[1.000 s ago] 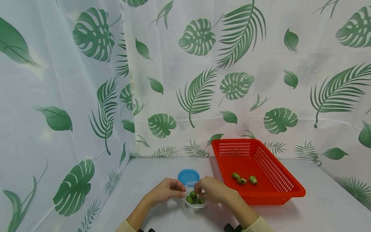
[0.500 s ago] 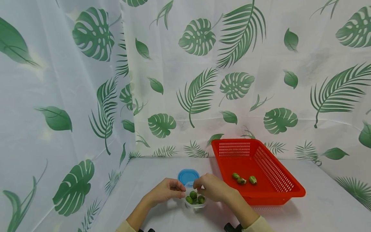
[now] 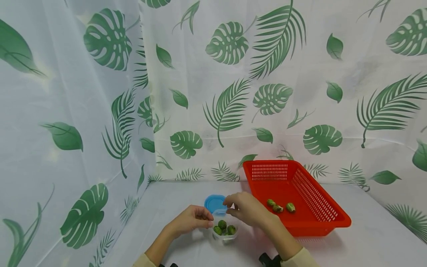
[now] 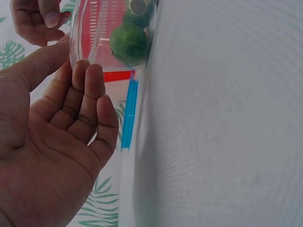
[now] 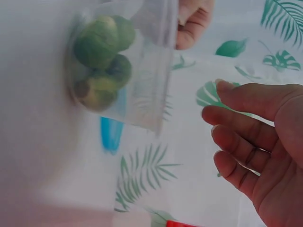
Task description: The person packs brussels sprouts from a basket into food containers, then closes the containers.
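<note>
A small clear plastic container stands on the white table with several Brussels sprouts inside. My left hand pinches its rim on the left side, thumb and fingertips at the edge in the left wrist view. My right hand hovers above the container's far right side, apart from it. In the right wrist view its fingers are loosely bent and hold nothing. Behind the container lies a blue lid, partly hidden by the right hand in the head view.
A red plastic basket with perforated sides stands to the right on the table. Several Brussels sprouts lie on its floor. A leaf-print curtain hangs behind and at the left.
My right hand has come up out of the container and moved away toward the lid, uncovering the sprouts on that side. The left hand has stayed at the rim.
</note>
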The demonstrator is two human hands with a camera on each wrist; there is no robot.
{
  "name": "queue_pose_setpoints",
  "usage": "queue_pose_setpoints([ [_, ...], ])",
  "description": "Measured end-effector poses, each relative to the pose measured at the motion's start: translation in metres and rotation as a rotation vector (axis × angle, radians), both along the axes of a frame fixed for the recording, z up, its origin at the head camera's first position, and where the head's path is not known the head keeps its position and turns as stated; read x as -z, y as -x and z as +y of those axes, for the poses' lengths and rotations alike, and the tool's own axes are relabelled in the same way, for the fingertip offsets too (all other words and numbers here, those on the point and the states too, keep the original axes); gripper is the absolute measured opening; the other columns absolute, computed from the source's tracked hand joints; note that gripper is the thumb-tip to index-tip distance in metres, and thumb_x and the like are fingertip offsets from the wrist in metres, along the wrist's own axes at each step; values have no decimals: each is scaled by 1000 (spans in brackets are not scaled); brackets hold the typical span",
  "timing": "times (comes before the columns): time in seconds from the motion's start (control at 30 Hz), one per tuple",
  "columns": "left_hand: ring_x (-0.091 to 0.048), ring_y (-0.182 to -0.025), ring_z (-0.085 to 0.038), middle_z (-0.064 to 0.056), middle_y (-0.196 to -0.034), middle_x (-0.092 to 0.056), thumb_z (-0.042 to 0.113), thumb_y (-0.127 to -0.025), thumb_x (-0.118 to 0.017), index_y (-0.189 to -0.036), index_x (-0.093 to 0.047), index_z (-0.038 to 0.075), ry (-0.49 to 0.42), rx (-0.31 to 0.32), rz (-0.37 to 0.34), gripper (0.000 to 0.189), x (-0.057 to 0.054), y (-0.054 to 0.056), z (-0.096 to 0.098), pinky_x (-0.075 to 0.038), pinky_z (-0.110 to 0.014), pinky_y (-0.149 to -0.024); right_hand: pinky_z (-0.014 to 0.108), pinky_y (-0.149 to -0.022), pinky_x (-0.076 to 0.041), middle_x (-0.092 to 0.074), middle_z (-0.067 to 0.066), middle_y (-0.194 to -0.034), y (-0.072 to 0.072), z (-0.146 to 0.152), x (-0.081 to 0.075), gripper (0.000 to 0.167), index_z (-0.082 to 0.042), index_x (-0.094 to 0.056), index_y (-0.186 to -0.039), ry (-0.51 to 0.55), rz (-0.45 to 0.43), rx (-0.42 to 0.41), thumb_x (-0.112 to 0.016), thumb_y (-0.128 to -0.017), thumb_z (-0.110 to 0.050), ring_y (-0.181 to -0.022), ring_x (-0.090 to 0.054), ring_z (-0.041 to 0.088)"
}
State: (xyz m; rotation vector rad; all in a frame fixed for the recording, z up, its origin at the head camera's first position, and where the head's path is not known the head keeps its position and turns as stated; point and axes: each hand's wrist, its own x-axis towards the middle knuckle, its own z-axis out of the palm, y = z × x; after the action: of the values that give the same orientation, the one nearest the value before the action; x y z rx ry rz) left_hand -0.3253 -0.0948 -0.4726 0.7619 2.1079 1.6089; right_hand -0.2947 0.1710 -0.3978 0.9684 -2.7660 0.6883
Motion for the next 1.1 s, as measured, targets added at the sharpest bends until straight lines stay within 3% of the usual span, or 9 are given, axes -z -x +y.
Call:
queue_pose_setpoints([
  [0.47, -65, -86, -12, 0, -94, -72, 13, -94, -77, -110, -73, -5, 10, -20, 0, 24, 0, 0, 0, -54, -27, -78, 18, -73, -55, -78, -4, -108, -4, 9, -44, 28, -19, -77, -119, 84, 106, 34, -81, -92, -15, -88, -65, 7],
  [0.73, -65, -86, -13, 0, -93, -71, 15, -94, -77, -111, -72, -6, 19, -23, -5, 27, 0, 0, -2, -53, -27, -77, 19, -74, -56, -76, -7, -107, -3, 20, -61, 28, -22, -77, -119, 116, 141, 79, -82, -91, -19, -88, -65, 6],
  [0.9, -65, -86, -13, 0, -94, -72, 14, -94, -77, -111, -72, -6, 20, -22, -5, 27, -1, -1, -1, -54, -27, -78, 22, -78, -57, -76, -8, -107, -2, 26, -71, 29, -22, -77, -119, 86, 179, 103, -83, -91, -20, -89, -65, 7],
  [1.1, -65, -85, -13, 0, -94, -72, 14, -94, -77, -111, -72, -6, 25, -21, -3, 26, -3, -1, 1, -54, -29, -79, 34, -84, -62, -76, -5, -114, -1, 34, -85, 34, -19, -75, -124, 72, 200, 114, -83, -90, -18, -99, -69, 15],
])
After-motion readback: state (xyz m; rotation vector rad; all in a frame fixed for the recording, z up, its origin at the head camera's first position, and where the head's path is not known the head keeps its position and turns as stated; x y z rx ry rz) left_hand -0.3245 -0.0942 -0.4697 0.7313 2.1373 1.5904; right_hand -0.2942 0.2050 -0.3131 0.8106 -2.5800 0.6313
